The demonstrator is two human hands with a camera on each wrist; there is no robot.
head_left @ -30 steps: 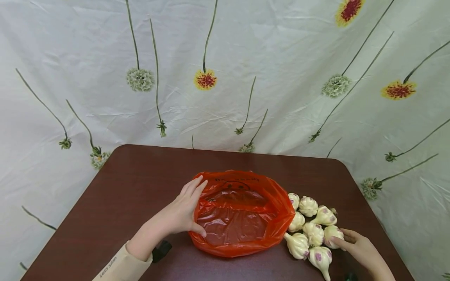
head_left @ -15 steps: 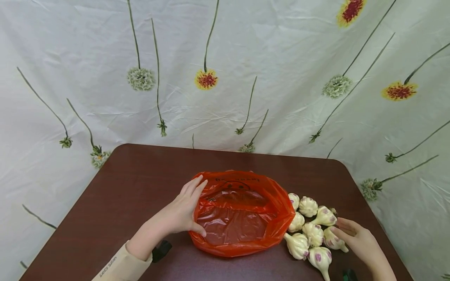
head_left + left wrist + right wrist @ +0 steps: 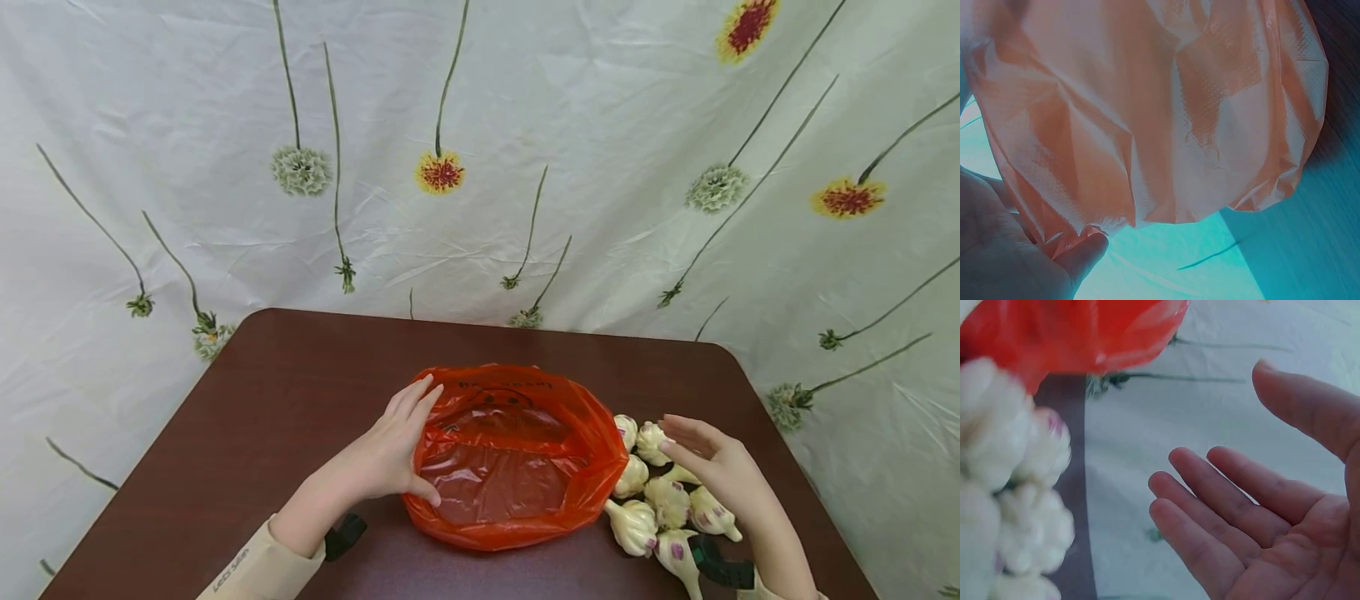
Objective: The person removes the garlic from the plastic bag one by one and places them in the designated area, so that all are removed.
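A red plastic bag (image 3: 517,536) stands with its mouth spread wide on the table, a printed face showing inside. At its left rim is my left hand (image 3: 388,454), the thumb over the edge and the fingers along the outside. In the left wrist view the bag's edge (image 3: 1172,187) bunches under that thumb. Several garlic bulbs (image 3: 634,528) lie to the bag's right. Above them my right hand (image 3: 723,479) is held with fingers extended and nothing in it, partly covering the bulbs behind. The right wrist view shows its bare palm (image 3: 1310,550) beside blurred garlic (image 3: 1035,528).
The dark brown table (image 3: 300,383) has rounded far corners. Behind it hangs a pale cloth (image 3: 480,100) printed with flowers. A dark wrist strap (image 3: 345,535) sits below the left hand and another strap (image 3: 720,567) below the right.
My right hand has let go of a garlic bulb at the pile's right side, then lifted and moved left and forward over the bulbs. The left hand and bag have stayed put.
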